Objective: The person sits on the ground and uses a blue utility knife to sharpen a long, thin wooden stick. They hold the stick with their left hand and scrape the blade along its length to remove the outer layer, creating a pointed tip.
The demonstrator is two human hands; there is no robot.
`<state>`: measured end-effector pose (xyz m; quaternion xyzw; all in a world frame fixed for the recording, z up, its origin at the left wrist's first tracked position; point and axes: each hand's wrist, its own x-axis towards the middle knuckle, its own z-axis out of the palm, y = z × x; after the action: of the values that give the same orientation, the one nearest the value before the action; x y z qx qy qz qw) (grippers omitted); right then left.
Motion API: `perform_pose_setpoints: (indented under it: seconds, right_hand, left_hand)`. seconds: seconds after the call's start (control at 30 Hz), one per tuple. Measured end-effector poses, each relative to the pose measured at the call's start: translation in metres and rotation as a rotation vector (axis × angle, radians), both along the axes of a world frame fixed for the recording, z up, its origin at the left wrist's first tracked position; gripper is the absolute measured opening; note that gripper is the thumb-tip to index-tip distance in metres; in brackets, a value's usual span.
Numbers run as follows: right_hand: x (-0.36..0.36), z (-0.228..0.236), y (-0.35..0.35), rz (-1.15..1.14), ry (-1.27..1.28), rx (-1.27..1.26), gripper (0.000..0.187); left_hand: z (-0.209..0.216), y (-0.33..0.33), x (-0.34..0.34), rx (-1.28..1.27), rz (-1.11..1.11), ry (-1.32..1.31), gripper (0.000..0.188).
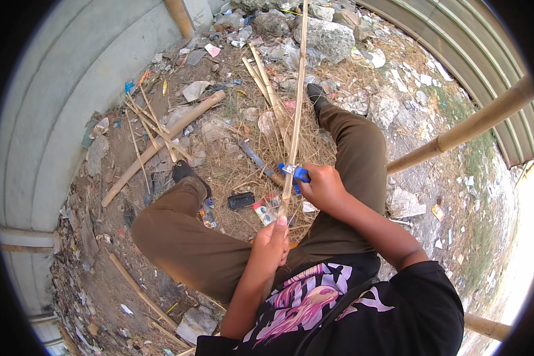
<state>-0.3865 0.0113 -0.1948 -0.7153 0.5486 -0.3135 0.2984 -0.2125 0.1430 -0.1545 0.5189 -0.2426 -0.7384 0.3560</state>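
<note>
A long, pale bamboo strip (pixel 297 107) stretches away from me between my legs, its far end passing out of the top of the view. Close to my lap, my left hand (pixel 271 242) is wrapped round its near end. My right hand (pixel 323 188) grips a blue tool (pixel 301 174) that looks like a spokeshave. The tool's silver middle lies across the strip, a short way beyond my left hand, with blue parts showing on both sides. Part of the tool is hidden by my right fingers.
A machete-like blade (pixel 255 155) and a black case (pixel 241 200) lie on dry shavings between my legs. Split bamboo pieces (pixel 271 89) lie ahead. A bamboo pole (pixel 160 148) lies left; another (pixel 457 132) slants at right. Rocks (pixel 323 40) and litter surround a grey wall (pixel 59 118).
</note>
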Motion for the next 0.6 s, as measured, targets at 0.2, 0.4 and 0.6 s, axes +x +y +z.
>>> perform_pose_setpoints:
  seconds: [0.2, 0.4, 0.6]
  right_hand:
    - [-0.005, 0.014, -0.034, -0.106, 0.032, -0.061, 0.017]
    - [0.004, 0.009, -0.007, 0.064, 0.053, -0.075, 0.018]
    - [0.004, 0.009, -0.006, 0.122, -0.082, -0.010, 0.018]
  left_hand:
    - [0.002, -0.004, -0.001, -0.009, 0.019, -0.009, 0.042]
    - [0.004, -0.005, 0.003, -0.026, -0.004, 0.015, 0.040]
    - [0.015, 0.000, 0.012, -0.203, -0.158, -0.136, 0.037]
